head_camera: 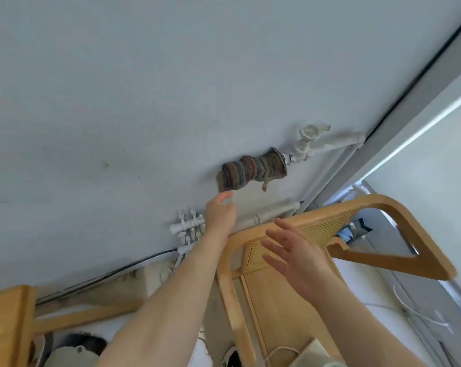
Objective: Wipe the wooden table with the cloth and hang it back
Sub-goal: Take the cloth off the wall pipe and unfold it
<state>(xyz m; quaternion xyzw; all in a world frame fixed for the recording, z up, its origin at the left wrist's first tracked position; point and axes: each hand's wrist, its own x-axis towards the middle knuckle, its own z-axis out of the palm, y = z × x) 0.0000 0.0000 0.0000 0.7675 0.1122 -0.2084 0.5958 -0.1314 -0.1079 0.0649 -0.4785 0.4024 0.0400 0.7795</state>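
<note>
A striped, multicoloured cloth (251, 169) hangs draped over a white pipe (327, 144) on the pale wall. My left hand (220, 211) is raised just below the cloth's lower left corner, fingers slightly curled, its fingertips at the hanging edge; whether they pinch it I cannot tell. My right hand (294, 251) hovers lower and to the right with its fingers spread, holding nothing, in front of a chair back. A corner of the wooden table (8, 313) shows at the bottom left.
A wooden chair with a cane back (327, 226) stands between me and the wall. White pipes and valves (188, 225) run along the wall below the cloth. A black cable (104, 276) follows the floor line. Shoes and a bag lie on the floor.
</note>
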